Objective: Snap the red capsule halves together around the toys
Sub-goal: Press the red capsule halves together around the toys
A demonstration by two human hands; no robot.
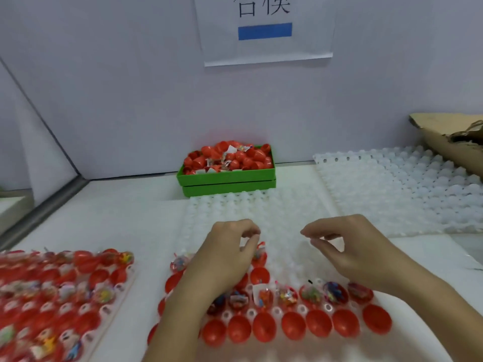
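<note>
A white dimpled tray [261,212] lies in front of me. Its near rows hold red capsule halves [292,329], and the row behind holds halves filled with small wrapped toys [287,296]. My left hand [224,257] hovers over the tray's left part with fingers curled, thumb and forefinger close together above a filled half [260,256]; nothing visible is held. My right hand [358,246] hovers over the bare middle of the tray, its fingers loosely curled and holding nothing.
A green bin [227,178] heaped with red halves and toy packets stands against the back wall. A second tray of filled halves [52,296] lies at the left. Stacked white trays [392,194] and torn cardboard [449,142] sit at the right.
</note>
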